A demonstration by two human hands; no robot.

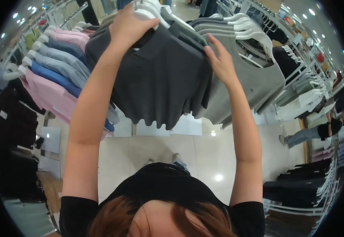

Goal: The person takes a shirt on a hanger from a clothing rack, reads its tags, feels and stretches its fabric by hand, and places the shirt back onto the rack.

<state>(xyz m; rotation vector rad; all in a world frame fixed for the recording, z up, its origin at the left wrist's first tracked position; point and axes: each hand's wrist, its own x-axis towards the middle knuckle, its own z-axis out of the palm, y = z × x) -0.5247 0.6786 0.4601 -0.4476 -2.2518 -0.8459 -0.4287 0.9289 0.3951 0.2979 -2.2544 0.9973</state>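
Note:
A dark grey collared shirt (pixel 160 75) hangs facing me on a white hanger (pixel 146 15), at the front of a tight row. My left hand (pixel 130 27) is closed at the top of this hanger, thumb toward the collar. The fingertips are partly hidden behind it. My right hand (pixel 221 61) is at the shirt's other shoulder, fingers stretched and apart, touching the edges of the dark garments. Just behind it hangs a light grey sleeveless top (pixel 247 75) with more grey tops on white hangers.
Pink, blue and grey shirts (pixel 57 59) hang to the left. Dark clothes (pixel 14 118) stand farther left. At the right are more racks with white tops (pixel 304 102) and black garments (pixel 298 185). Another person (pixel 314 132) stands there. Shiny tiled floor (pixel 140 152) lies below.

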